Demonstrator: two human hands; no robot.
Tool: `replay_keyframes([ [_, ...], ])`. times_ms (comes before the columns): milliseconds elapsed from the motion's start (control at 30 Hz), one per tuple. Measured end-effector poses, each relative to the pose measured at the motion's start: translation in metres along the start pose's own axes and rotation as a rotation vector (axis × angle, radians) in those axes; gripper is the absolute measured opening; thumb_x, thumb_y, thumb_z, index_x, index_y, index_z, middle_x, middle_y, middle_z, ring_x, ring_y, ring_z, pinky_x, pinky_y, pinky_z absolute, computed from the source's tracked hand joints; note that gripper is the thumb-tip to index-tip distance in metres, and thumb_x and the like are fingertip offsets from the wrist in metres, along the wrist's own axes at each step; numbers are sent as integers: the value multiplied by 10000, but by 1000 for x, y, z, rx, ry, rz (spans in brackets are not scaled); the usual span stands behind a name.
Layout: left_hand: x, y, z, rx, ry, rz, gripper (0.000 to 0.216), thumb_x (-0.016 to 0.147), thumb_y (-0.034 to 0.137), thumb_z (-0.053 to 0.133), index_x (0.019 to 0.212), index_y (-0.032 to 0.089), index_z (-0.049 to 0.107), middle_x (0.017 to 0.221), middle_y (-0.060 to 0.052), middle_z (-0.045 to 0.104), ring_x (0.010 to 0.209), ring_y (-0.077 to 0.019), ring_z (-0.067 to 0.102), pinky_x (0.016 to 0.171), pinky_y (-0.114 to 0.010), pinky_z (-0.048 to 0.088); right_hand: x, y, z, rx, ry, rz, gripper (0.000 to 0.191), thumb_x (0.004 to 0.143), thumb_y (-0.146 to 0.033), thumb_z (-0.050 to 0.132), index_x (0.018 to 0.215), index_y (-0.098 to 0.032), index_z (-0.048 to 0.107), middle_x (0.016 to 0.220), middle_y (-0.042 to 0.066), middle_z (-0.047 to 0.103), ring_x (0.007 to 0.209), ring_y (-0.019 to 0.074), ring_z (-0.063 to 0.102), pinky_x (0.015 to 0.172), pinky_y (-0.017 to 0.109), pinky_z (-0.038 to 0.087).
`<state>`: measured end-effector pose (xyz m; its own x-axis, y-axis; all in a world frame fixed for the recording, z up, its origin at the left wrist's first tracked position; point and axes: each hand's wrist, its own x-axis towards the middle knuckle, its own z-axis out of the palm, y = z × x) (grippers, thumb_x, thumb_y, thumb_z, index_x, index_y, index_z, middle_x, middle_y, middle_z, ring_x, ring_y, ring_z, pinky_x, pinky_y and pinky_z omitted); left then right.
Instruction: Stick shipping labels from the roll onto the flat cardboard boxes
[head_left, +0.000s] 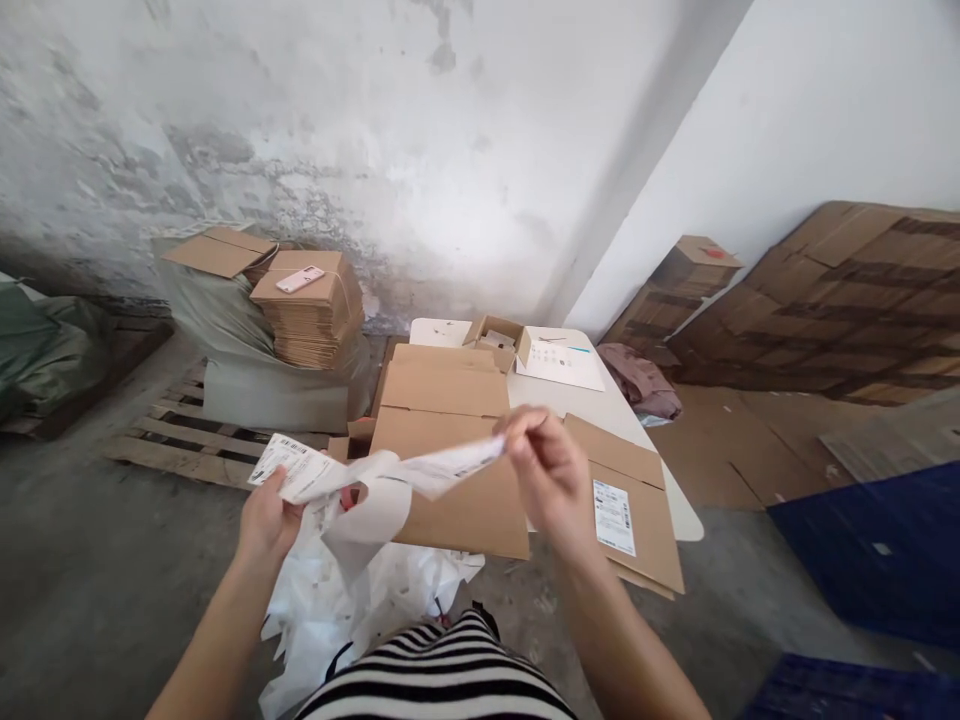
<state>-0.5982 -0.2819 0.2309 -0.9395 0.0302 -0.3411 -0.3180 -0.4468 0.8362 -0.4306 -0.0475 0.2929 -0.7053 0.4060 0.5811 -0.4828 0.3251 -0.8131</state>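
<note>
A strip of printed shipping labels (301, 470) is held in my left hand (270, 518), thumb on top near a barcode. From there the strip curls in a white loop of backing paper towards the middle. My right hand (546, 470) pinches the right end of a label (457, 465), stretched out and slightly blurred. Whether this label is still joined to the backing, I cannot tell. Below both hands, flat brown cartons (442, 400) lie stacked on a white table (622, 420). To the right, another flattened carton (641, 465) bears a stuck-on shipping label (613, 517).
Crumpled white paper (315, 600) heaps up by my legs. At the table's back are a small open box (496, 340) and a white sheet (559, 362). Bundled cartons (307, 310) with a pink phone (300, 279) stand left, near a wooden pallet (180, 440). Blue crates (885, 550) are right.
</note>
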Motion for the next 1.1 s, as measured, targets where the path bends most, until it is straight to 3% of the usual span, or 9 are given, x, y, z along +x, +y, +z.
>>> replay_keyframes([
  [67, 5, -4, -7, 56, -39, -33, 315, 900, 112, 442, 1166, 76, 608, 902, -125, 747, 837, -224, 717, 708, -316, 575, 7, 29, 1, -202, 105, 156, 126, 897, -330, 539, 877, -209, 512, 809, 22, 536, 752, 167, 527, 704, 304, 454],
  [133, -2, -10, -9, 183, -155, -121, 261, 874, 172, 527, 1084, 78, 649, 866, -137, 750, 826, -261, 719, 686, -342, 573, 3, 60, 11, -531, -9, 285, 211, 818, -330, 641, 957, -190, 565, 906, 67, 576, 863, 225, 555, 793, 377, 458],
  [200, -15, -15, -6, 356, -286, -172, 267, 821, 270, 640, 1013, 91, 683, 839, -143, 754, 811, -292, 717, 671, -353, 563, -9, 82, 22, -843, -147, 294, 469, 749, -339, 733, 1173, -219, 572, 1178, 132, 549, 1134, 331, 489, 947, 496, 386],
  [300, -30, -19, -1, 600, -441, -118, 440, 729, 490, 716, 949, 109, 714, 832, -145, 759, 829, -328, 707, 680, -356, 542, -33, 90, 24, -1060, -315, 224, 742, 718, -483, 758, 1380, -376, 440, 1521, 97, 259, 1399, 405, 181, 1075, 616, 177],
  [400, -31, -18, -2, 724, -501, -33, 584, 675, 625, 690, 946, 109, 722, 847, -144, 760, 865, -353, 692, 695, -364, 527, -51, 86, 7, -1088, -420, 287, 810, 702, -613, 714, 1416, -395, 398, 1583, 77, 117, 1433, 416, 67, 1090, 645, 85],
  [567, -20, -17, -5, 788, -510, 2, 681, 687, 691, 627, 1022, 102, 697, 857, -145, 755, 839, -332, 688, 761, -378, 511, -55, 84, -9, -969, -242, 378, 861, 785, -577, 640, 1495, -267, 264, 1512, 128, 311, 1407, 351, 217, 1104, 570, 180],
  [733, -23, -16, 2, 866, -472, 82, 696, 670, 722, 610, 990, 111, 702, 836, -140, 744, 809, -333, 666, 732, -366, 494, -17, 89, 0, -852, -56, 385, 397, 873, -475, 562, 1173, -223, 624, 1183, 114, 591, 1153, 295, 481, 986, 471, 339],
  [900, -31, -22, 12, 965, -546, 250, 451, 771, 598, 591, 759, 163, 711, 738, -91, 713, 768, -298, 632, 726, -317, 463, 12, 104, 0, -609, -143, 492, 197, 812, -379, 618, 741, -202, 671, 814, 24, 646, 838, 189, 561, 838, 355, 387],
  [1100, -24, -24, 14, 954, -646, 188, 397, 798, 525, 591, 639, 168, 661, 664, -63, 684, 665, -259, 601, 611, -280, 423, 5, 107, -12, 116, -188, 528, 348, 790, -519, 606, 726, -181, 551, 663, -26, 546, 636, 116, 488, 648, 249, 382],
])
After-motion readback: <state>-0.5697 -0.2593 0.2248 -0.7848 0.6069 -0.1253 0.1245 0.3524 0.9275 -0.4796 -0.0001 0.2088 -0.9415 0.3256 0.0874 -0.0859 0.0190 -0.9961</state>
